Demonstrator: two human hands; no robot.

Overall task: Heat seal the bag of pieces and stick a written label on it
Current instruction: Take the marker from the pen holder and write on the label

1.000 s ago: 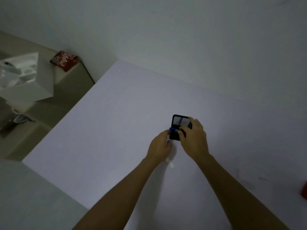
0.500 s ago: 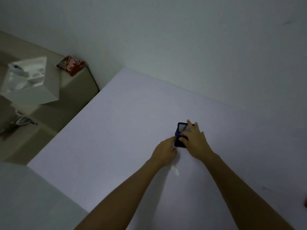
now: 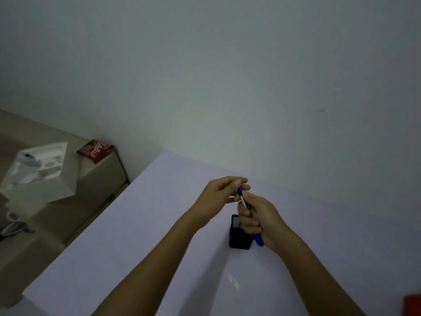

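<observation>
hands meet above the pale surface [image 3: 141,224], both raised off it. your right hand [image 3: 257,215] is wrapped in a fist around a pen [image 3: 243,200], its fingers curled tight on the barrel. the pen's long axis runs from a blue end near your left fingertips, up and away from you, down through the fist to a blue end that sticks out below it. your left hand [image 3: 218,193] pinches the upper blue end, probably the cap, with thumb and fingers closed on it. the two hands touch or nearly touch there. the cap, if that is what it is, lies straight along the pen's axis from your left grip, so pulling it off likely means drawing your left hand up and away while the right holds firm.

directly under your right hand stands a black holder [image 3: 239,233], upright on the surface; what is in it cannot be seen. nearer you on the surface lies a small pale strip [image 3: 233,280], possibly the label, well apart from both hands. the bag of pieces is not in view. a red thing [image 3: 412,304] shows at the lower right edge.
</observation>
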